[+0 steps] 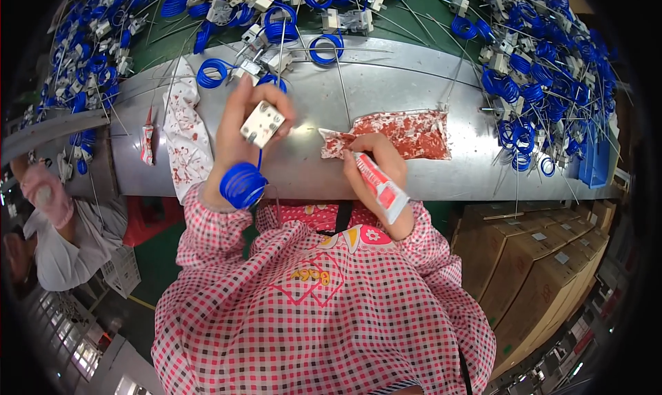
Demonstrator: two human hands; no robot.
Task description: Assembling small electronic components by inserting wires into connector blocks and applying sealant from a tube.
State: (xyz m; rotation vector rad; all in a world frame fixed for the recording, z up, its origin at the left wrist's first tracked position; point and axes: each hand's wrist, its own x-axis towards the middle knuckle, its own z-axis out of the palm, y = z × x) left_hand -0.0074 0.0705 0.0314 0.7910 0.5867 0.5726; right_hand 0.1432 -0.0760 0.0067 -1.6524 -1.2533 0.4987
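My left hand (234, 129) is closed on a cream, block-shaped thermostat (265, 122), its face with several metal terminals turned up. From that block a blue wire runs down to a blue coil (243, 185) hanging by my left wrist. My right hand (389, 162) grips a red-and-white squeeze tube (381, 188), its narrow end up by my fingertips. Just beyond those fingers a white cloth or paper (407, 134), smeared with red-brown paste, lies on the metal worktop (310, 92); whether the tube touches it I cannot tell. The two hands are apart.
On the left lie a second stained white cloth (186, 119) and another red-and-white tube (147, 145). Blue-coiled thermostats heap at the back, left and right (531, 85), thin rods sticking out. A blue bin (597, 162) and cardboard boxes (538, 257) stand right. Another person's arm (48, 195) shows far left.
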